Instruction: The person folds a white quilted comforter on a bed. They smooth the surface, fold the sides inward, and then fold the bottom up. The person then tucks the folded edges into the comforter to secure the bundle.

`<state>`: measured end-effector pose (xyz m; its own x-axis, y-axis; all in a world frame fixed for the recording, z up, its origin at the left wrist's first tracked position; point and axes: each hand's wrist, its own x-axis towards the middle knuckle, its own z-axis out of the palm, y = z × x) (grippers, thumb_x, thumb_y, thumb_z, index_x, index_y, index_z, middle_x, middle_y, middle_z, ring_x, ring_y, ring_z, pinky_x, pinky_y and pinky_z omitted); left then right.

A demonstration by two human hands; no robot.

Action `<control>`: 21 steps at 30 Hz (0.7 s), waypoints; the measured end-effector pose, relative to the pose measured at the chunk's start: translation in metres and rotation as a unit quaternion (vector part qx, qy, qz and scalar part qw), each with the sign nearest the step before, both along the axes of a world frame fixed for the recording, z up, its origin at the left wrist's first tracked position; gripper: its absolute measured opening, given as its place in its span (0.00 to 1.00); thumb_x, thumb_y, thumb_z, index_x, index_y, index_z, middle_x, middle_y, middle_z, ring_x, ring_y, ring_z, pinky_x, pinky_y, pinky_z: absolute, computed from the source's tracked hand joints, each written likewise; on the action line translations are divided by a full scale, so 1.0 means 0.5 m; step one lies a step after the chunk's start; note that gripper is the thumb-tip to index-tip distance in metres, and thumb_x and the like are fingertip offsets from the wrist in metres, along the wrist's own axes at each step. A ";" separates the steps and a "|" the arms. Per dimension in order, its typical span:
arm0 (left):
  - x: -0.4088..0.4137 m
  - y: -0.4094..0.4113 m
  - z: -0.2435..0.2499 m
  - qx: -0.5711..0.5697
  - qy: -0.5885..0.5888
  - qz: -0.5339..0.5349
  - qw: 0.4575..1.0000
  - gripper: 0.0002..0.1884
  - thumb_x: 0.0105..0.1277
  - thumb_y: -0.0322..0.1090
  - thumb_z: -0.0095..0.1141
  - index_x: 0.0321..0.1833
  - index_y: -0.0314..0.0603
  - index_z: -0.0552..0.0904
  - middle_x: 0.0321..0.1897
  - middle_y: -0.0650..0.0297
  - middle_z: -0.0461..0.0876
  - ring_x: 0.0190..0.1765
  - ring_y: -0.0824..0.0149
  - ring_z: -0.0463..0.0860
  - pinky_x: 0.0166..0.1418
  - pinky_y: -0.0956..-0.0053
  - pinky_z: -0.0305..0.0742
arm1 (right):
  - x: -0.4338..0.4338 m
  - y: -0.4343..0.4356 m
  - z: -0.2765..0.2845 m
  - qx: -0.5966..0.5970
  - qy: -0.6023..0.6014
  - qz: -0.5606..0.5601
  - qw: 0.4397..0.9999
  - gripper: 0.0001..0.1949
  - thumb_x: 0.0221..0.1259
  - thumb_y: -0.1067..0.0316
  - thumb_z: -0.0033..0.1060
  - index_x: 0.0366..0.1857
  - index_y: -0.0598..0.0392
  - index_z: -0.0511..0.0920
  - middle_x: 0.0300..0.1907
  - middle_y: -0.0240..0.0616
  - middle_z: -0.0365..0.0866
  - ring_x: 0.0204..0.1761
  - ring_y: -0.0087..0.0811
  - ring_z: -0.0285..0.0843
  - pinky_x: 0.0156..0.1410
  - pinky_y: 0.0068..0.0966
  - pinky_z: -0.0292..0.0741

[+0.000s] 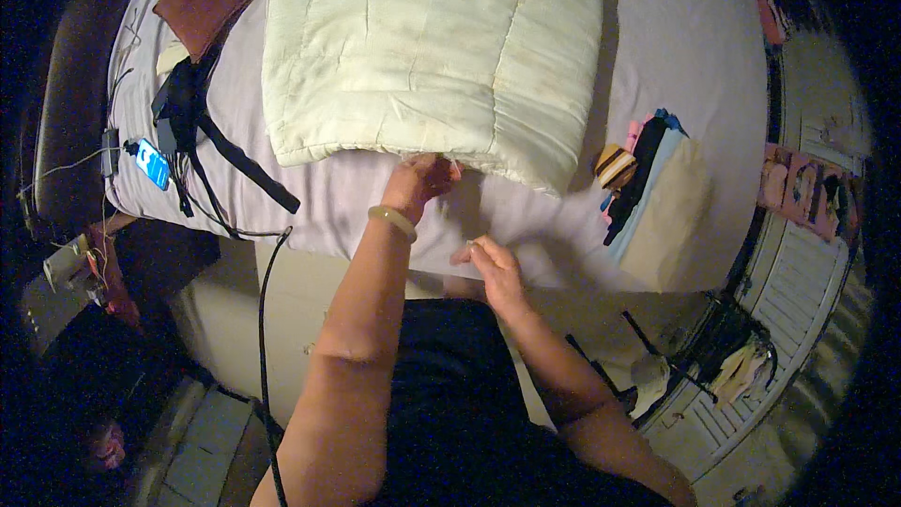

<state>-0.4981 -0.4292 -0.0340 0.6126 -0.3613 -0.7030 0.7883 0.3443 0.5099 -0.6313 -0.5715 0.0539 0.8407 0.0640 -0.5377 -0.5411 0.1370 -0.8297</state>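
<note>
A folded pale quilt (436, 49) lies on the bed, its near edge curved upward in the middle. My left hand (422, 179), with a pale bangle on the wrist, is at that near edge and grips the quilt there; its fingertips are partly hidden. Below and to the right, my right hand (493, 264) is raised over the bed's front edge, fingers bent and apart from the quilt. I see nothing in it.
The bed sheet (676, 49) reaches past the quilt. Folded clothes (640, 183) lie at the right. Black straps (246, 165), a lit phone (153, 163) and a brown cloth (200, 7) are at the left. A black cable (262, 324) hangs over the near edge. A rack (732, 366) stands lower right.
</note>
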 end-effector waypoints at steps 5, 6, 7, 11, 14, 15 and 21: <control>-0.077 0.066 0.033 -0.011 0.046 -0.055 0.997 0.19 0.72 0.48 0.47 0.51 0.40 0.80 0.44 0.61 0.85 0.45 0.67 0.81 0.50 0.71 0.73 | 0.046 -0.002 0.001 0.072 0.041 -0.042 0.996 0.13 0.71 0.64 0.44 0.41 0.61 0.79 0.47 0.43 0.82 0.50 0.31 0.78 0.56 0.27 0.70; -0.084 0.077 0.047 -0.025 0.049 -0.057 0.997 0.21 0.71 0.51 0.49 0.51 0.39 0.80 0.46 0.60 0.84 0.49 0.63 0.81 0.54 0.65 0.73 | 0.049 -0.002 -0.003 0.103 0.052 -0.048 0.992 0.13 0.71 0.64 0.45 0.44 0.60 0.79 0.50 0.43 0.82 0.53 0.33 0.78 0.56 0.27 0.70; -0.090 0.084 0.059 -0.036 0.042 -0.059 0.997 0.21 0.71 0.51 0.49 0.52 0.39 0.79 0.46 0.60 0.84 0.50 0.63 0.81 0.53 0.66 0.73 | 0.053 0.004 -0.006 0.090 0.046 -0.052 0.993 0.14 0.71 0.62 0.45 0.45 0.59 0.80 0.49 0.41 0.82 0.53 0.31 0.78 0.56 0.26 0.71; -0.105 0.114 0.099 -0.052 0.039 -0.066 0.996 0.20 0.70 0.48 0.51 0.54 0.39 0.79 0.48 0.60 0.83 0.52 0.63 0.80 0.52 0.68 0.73 | 0.066 0.031 0.008 0.065 0.026 -0.049 0.996 0.14 0.71 0.59 0.48 0.47 0.56 0.81 0.48 0.33 0.83 0.52 0.25 0.76 0.54 0.24 0.71; -0.102 0.125 0.131 -0.052 0.029 -0.087 0.994 0.18 0.69 0.43 0.55 0.55 0.40 0.79 0.49 0.62 0.83 0.51 0.65 0.80 0.53 0.70 0.72 | 0.057 0.047 0.000 0.040 0.022 -0.050 0.998 0.13 0.69 0.60 0.51 0.48 0.56 0.81 0.49 0.33 0.82 0.51 0.24 0.76 0.53 0.23 0.71; -0.100 0.127 0.140 -0.031 0.004 -0.108 0.994 0.18 0.68 0.43 0.55 0.55 0.40 0.79 0.49 0.62 0.83 0.51 0.66 0.80 0.53 0.70 0.72 | 0.054 0.052 0.001 0.027 0.022 -0.046 0.998 0.13 0.69 0.61 0.52 0.48 0.56 0.80 0.48 0.33 0.82 0.51 0.24 0.76 0.53 0.23 0.71; -0.111 0.140 0.145 0.052 -0.119 -0.135 0.982 0.16 0.61 0.34 0.64 0.52 0.41 0.81 0.45 0.63 0.84 0.50 0.70 0.79 0.57 0.71 0.70 | 0.047 0.086 -0.005 0.002 0.058 -0.041 0.997 0.09 0.67 0.69 0.52 0.42 0.59 0.81 0.41 0.31 0.80 0.41 0.21 0.73 0.48 0.19 0.69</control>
<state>-0.5537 -0.3594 0.0382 0.6556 -0.4661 -0.5940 0.6984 0.0754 0.7117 -0.6077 -0.5285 0.0513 0.7752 0.0010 -0.6317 -0.6206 0.1878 -0.7613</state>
